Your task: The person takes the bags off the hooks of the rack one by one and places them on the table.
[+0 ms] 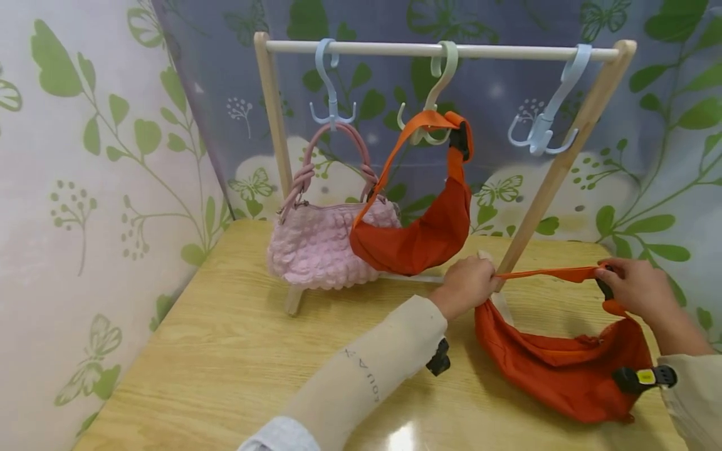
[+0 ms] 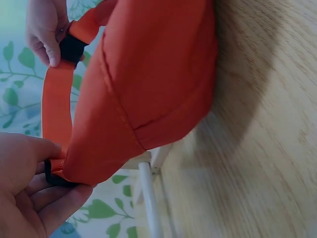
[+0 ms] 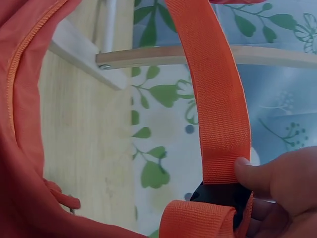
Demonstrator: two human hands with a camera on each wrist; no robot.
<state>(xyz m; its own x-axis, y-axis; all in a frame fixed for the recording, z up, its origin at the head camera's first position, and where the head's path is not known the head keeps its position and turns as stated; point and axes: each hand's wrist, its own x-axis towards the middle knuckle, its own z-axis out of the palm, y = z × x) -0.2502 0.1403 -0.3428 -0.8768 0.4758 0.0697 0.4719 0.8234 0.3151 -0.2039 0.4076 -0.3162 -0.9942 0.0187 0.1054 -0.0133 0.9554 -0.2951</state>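
Observation:
An orange-red waist bag (image 1: 564, 363) is held by its strap between both hands, low over the table at the right. My left hand (image 1: 468, 282) grips the strap where it meets the bag's left end, by a black fitting seen in the left wrist view. At the strap's other end my right hand (image 1: 640, 288) pinches the black buckle (image 3: 223, 196), thumb on the orange webbing (image 3: 218, 99). A second orange waist bag (image 1: 417, 244) hangs from the green hook (image 1: 442, 88). Left of it, a pink puffy handbag (image 1: 327, 241) hangs by its handles from a blue hook (image 1: 331, 94).
A rack with a white rail (image 1: 383, 47) and wooden legs (image 1: 558, 169) stands on the wooden table (image 1: 225, 351). Another blue hook (image 1: 544, 119) hangs at its right end with nothing on it. Leaf-patterned cloth (image 1: 124, 156) covers the walls behind and at left.

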